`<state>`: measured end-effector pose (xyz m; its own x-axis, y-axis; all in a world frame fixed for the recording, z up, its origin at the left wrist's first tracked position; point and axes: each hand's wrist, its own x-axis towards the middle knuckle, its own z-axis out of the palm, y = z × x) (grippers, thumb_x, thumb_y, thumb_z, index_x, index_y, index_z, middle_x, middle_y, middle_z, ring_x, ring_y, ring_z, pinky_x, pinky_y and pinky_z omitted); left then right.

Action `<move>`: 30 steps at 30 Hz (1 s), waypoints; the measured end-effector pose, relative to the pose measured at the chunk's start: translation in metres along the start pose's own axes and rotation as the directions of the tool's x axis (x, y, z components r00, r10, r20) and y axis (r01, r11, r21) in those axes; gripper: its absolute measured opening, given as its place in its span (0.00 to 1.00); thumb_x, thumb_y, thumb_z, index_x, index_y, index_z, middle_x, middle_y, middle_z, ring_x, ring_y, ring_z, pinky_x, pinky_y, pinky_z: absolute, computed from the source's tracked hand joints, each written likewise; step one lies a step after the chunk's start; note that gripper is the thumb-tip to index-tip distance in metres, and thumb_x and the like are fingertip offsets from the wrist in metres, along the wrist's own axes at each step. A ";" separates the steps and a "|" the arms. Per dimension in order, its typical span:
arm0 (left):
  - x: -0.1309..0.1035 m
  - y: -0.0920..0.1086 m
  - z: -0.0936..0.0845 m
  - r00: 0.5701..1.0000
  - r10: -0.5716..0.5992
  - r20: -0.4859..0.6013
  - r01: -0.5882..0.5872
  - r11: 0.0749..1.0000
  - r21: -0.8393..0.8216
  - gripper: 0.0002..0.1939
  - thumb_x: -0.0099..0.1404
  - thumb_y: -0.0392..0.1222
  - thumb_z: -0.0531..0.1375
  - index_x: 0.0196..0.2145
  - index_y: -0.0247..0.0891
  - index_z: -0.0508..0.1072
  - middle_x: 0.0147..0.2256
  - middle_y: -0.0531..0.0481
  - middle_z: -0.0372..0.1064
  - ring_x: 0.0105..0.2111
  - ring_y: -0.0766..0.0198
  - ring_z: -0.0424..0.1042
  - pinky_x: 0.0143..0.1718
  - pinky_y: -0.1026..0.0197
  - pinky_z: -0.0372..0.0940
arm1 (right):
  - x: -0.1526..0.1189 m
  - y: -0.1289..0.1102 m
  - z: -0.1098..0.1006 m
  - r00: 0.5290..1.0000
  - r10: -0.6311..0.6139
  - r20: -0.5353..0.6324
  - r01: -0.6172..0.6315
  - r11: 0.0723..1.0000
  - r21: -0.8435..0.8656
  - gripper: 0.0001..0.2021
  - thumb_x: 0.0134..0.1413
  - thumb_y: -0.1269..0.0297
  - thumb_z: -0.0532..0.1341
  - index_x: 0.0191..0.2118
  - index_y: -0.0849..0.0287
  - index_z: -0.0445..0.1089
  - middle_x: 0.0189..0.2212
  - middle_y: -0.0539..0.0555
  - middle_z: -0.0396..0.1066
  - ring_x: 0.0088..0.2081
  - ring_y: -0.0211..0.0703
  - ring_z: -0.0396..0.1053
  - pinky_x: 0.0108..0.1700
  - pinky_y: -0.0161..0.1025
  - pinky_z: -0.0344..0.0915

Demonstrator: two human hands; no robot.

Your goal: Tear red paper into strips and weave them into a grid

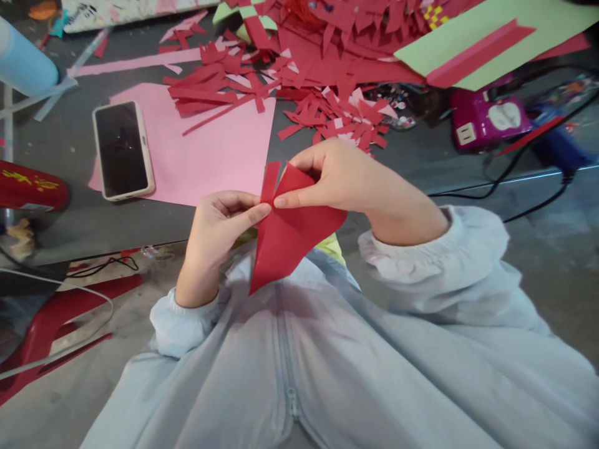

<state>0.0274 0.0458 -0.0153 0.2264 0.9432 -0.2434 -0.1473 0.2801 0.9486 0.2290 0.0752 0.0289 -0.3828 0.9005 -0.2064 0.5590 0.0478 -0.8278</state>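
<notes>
A piece of red paper (294, 240) is held in the air above my lap, between both hands. It has a split at its top edge, with a narrow strip standing up on the left side of the split. My left hand (222, 234) pinches the base of that strip between thumb and fingers. On the other side of the split, my right hand (334, 178) grips the wider part, its thumb lying across the front and its fingers behind. The two thumb tips nearly meet. The paper's lower end tapers to a point near my jacket zip.
A phone (122, 149) rests partly on a pink paper sheet (224, 153). Red paper scraps (337, 115) pile up behind my hands. A purple power strip (489, 118) with black cables lies at right. A red can (32, 187) and blue bottle (25, 59) lie left.
</notes>
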 end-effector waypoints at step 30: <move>0.004 0.003 0.001 0.968 0.088 -0.237 -0.116 0.988 -0.106 0.14 0.47 0.48 0.77 0.24 0.40 0.79 0.24 0.55 0.77 0.23 0.70 0.74 0.25 0.68 0.71 | -0.015 0.036 0.029 0.873 0.318 -0.370 0.012 0.744 0.668 0.18 0.43 0.44 0.72 0.31 0.53 0.77 0.33 0.52 0.80 0.38 0.50 0.79 0.36 0.44 0.76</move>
<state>0.0289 0.0507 -0.0129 -0.0218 0.9795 -0.2000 -0.2735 0.1866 0.9436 0.2336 0.0510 -0.0133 0.1154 0.9613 -0.2502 -0.0804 -0.2421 -0.9669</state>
